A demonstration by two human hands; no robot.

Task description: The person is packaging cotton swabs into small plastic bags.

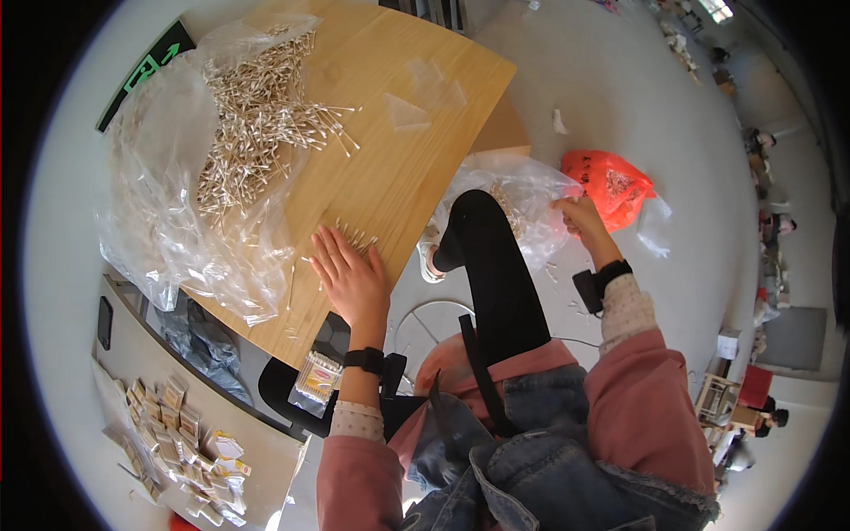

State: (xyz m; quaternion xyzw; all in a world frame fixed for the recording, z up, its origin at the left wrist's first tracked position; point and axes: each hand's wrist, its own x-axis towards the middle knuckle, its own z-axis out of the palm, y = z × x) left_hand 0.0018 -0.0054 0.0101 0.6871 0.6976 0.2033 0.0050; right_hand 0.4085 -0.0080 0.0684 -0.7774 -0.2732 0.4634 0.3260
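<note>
My left hand point(350, 274) lies flat and palm down on the wooden table point(398, 168), its fingers spread over a small row of cotton swabs point(357, 236). A big heap of cotton swabs point(257, 115) spills from a clear plastic bag point(168, 203) at the table's left. My right hand point(580, 215) reaches down to the right of my black-clad leg point(491, 265) and grips the edge of a clear plastic bag point(522, 199) with swabs inside it, on the floor.
An orange plastic bag point(611, 181) lies on the floor beyond my right hand. A small clear box of swabs point(317, 376) rests on a black chair seat point(283, 389). Several small packets point(177, 434) cover a grey surface at lower left. People sit at far right.
</note>
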